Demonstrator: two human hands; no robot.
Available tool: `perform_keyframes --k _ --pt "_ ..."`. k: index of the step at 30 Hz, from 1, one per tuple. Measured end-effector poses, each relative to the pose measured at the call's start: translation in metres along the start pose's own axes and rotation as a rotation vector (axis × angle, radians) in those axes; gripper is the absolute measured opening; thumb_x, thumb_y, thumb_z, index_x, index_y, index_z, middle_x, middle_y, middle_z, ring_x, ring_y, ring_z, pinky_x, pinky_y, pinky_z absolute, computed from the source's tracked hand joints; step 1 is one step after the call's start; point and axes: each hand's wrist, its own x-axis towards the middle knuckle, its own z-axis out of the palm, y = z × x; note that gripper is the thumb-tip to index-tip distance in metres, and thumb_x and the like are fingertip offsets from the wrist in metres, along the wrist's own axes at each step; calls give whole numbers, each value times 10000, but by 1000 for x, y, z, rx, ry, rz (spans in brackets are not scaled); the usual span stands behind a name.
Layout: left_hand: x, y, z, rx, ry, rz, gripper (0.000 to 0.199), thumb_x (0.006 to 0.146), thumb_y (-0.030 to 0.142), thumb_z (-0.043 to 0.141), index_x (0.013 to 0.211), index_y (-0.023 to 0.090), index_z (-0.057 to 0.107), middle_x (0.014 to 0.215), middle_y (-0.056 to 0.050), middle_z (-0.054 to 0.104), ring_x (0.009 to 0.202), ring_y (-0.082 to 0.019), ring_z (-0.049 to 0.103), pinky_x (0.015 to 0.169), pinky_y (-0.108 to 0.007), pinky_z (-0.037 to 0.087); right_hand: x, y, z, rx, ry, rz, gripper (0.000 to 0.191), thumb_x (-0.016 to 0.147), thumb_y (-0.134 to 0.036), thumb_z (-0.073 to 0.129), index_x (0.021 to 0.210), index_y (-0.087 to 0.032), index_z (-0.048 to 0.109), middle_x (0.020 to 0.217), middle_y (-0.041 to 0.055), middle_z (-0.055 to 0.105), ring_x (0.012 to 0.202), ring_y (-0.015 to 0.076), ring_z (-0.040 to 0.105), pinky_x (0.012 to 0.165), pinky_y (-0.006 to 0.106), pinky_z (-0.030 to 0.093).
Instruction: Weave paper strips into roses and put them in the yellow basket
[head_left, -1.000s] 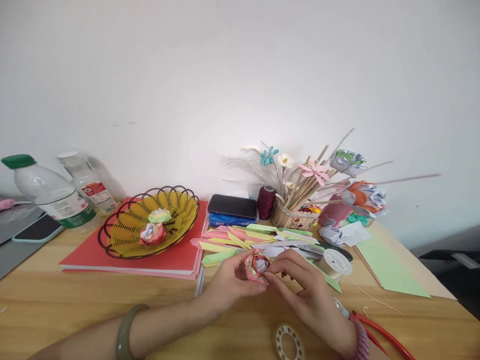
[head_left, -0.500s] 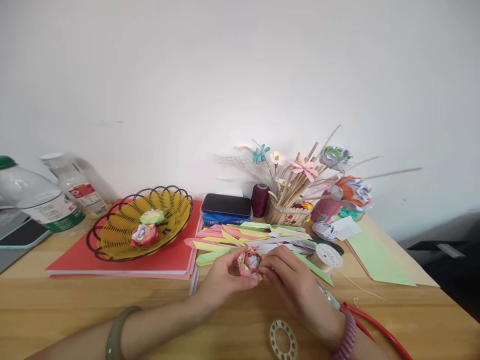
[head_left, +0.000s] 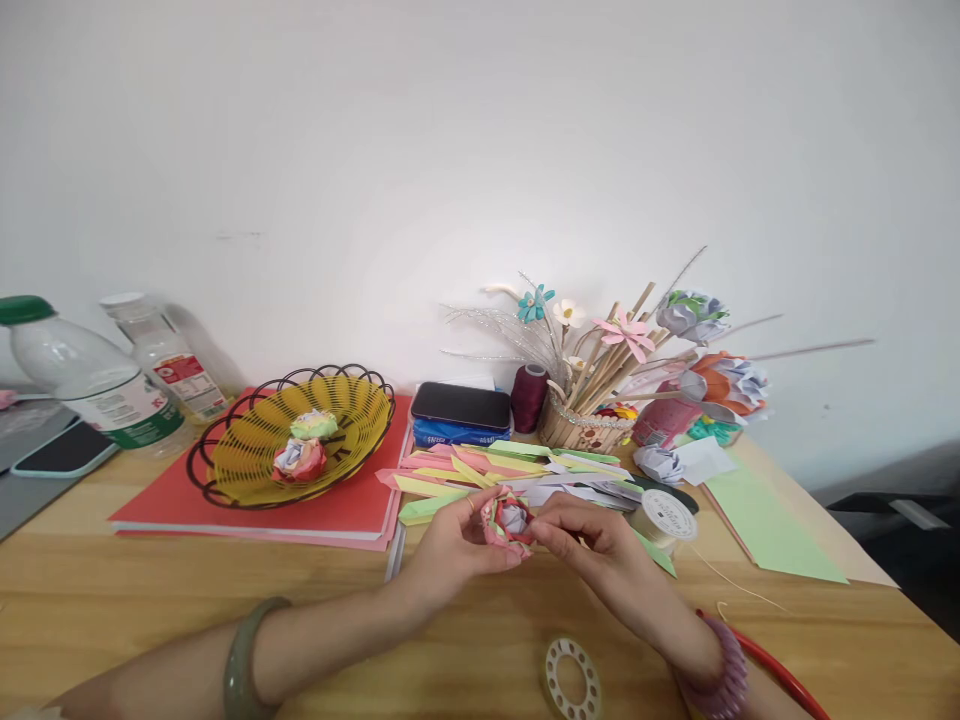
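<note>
Paper flower (head_left: 514, 519) cupped in left hand (head_left: 454, 545), right hand (head_left: 596, 545) pinching its rim, forearms (head_left: 337, 635) converging

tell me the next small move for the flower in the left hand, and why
I'd probably shape the right edge of the flower gently with the right hand. The left hand holds the flower from the other side, its layered paper surrounds a pale centre, and the right hand's fingertips are at that edge.

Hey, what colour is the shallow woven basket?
The basket is yellow with a black rim; head view.
</note>
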Motion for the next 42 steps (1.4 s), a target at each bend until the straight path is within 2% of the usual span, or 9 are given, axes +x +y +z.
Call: perform_keyframes --k 5,17,23,29,34,42 --pt "0 0 0 -20 24 -16 581 506 148 767 1049 141 563 952 -48 653 848 -162 587 791 -286 438 1 3 1 57 -2 31 217 796 -370 562 736 -190 667 732 13 611 701 133 547 655 257 415" --pt "0 1 0 -31 46 -39 625 486 128 769 1067 132 539 914 -35 651 814 -147 585 774 -272 431 2 5 2 126 -17 48 176 771 -348 600 737 -189 666 743 5 624 709 124 558 665 247 424" --pt "0 1 0 -19 19 -30 536 502 153 771 1005 140 586 909 -31 650 810 -146 580 786 -273 428 2 4 2 96 -12 37 161 774 -336 599 739 -195 668 753 3 638 716 124 573 677 246 433" --pt "1 0 -2 0 33 -33 598 498 181 780 1057 156 569 925 -33 649 815 -154 584 795 -289 428 2 5 1 60 -18 23 158 774 -346 598 754 -203 664 766 3 642 732 127 576 685 246 433" --pt "0 1 0 1 20 -26 576 509 167 770 1049 151 571 940 -38 644 839 -156 579 798 -281 425 2 8 3 -2 14 0 160 798 -325 569 738 -196 643 737 2 620 698 126 559 652 246 423" --pt "-1 4 2 15 44 -12 605 496 175 778 1062 146 567 933 -44 646 856 -171 581 798 -290 432 -2 5 7 -87 44 -62 233 861 -339 470 730 -193 597 739 19 591 694 137 534 634 261 408"
